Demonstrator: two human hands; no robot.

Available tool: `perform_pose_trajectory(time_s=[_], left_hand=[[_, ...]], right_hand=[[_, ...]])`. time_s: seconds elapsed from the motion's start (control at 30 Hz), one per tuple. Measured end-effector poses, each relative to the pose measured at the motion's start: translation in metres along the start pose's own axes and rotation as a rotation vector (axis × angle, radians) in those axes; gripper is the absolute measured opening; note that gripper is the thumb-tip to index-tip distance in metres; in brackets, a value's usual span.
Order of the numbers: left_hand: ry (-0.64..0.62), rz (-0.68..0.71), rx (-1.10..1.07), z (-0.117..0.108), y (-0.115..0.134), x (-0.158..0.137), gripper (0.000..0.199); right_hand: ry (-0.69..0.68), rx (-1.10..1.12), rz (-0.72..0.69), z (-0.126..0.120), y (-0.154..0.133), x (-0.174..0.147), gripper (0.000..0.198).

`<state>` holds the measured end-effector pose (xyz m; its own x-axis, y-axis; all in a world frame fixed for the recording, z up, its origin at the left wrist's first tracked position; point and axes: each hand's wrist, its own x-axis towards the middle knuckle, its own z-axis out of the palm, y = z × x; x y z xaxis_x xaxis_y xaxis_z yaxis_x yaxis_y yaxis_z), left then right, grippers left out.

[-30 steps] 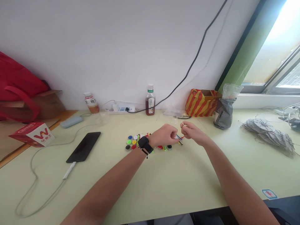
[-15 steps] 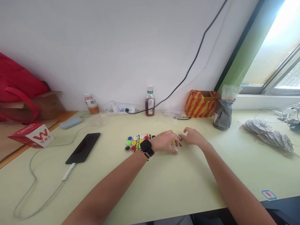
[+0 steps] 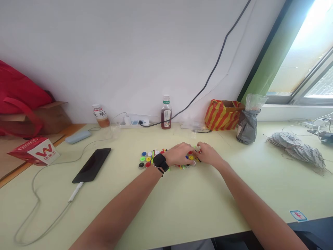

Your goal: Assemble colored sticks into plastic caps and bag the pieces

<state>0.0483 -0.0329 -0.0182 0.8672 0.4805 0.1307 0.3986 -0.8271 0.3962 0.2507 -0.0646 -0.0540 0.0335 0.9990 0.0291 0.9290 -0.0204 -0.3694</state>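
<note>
Small round coloured pieces, among them a blue disc [image 3: 144, 153], a yellow disc [image 3: 148, 159] and a black disc [image 3: 141, 165], lie in rows on the table with thin coloured strips between them. My left hand [image 3: 179, 153], below a black watch [image 3: 159, 160], arches over the right part of these pieces, its thumb and fingers apart. Another yellow disc [image 3: 191, 157] shows beside its thumb. Against its fingertips, my right hand [image 3: 209, 154] has its fingers pinched at a small whitish piece [image 3: 197, 149], too small to name. My palms cover several pieces.
Left on the table [image 3: 166, 215] are a black phone [image 3: 92, 165] on a cable and a red-white box [image 3: 35, 151]. Behind stand a dark bottle [image 3: 166, 113], a power strip [image 3: 135, 123] and a striped bag [image 3: 222, 115]. A grey bundle [image 3: 296, 147] lies right.
My right hand has moved left and closed in on my left fingertips. My left hand has shifted slightly left, uncovering more pieces near its thumb.
</note>
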Motion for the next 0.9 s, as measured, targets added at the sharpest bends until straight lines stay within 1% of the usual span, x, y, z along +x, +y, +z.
perform_pose_trajectory(time_s=[0.1,0.23,0.37,0.47,0.6,0.73,0.83,0.9], left_hand=[[-0.01,0.005,0.002,0.001,-0.002,0.001,0.032],[0.0,0.025,0.006,0.002,-0.004,0.001,0.034],[0.016,-0.019,-0.005,-0.003,-0.007,-0.002,0.037],[0.067,-0.057,-0.004,-0.012,-0.012,-0.005,0.035],[0.144,-0.094,0.007,-0.036,-0.018,-0.013,0.037],[0.226,-0.168,-0.012,-0.076,-0.023,-0.032,0.04],[0.2,-0.29,-0.018,-0.099,-0.03,-0.055,0.043],[0.18,-0.368,-0.014,-0.103,-0.035,-0.076,0.046]], right_hand=[[-0.013,0.009,-0.047,-0.003,0.0,0.0,0.023],[-0.05,0.028,-0.089,-0.009,0.002,-0.002,0.021],[-0.092,0.053,-0.098,-0.012,0.002,-0.005,0.016],[-0.139,0.09,-0.124,-0.013,-0.003,-0.009,0.013],[-0.194,0.156,-0.163,-0.014,-0.01,-0.012,0.018],[-0.167,0.206,-0.159,-0.015,-0.008,-0.009,0.019],[-0.153,0.203,-0.167,-0.016,-0.007,-0.007,0.018],[-0.117,0.183,-0.182,-0.017,-0.008,-0.008,0.023]])
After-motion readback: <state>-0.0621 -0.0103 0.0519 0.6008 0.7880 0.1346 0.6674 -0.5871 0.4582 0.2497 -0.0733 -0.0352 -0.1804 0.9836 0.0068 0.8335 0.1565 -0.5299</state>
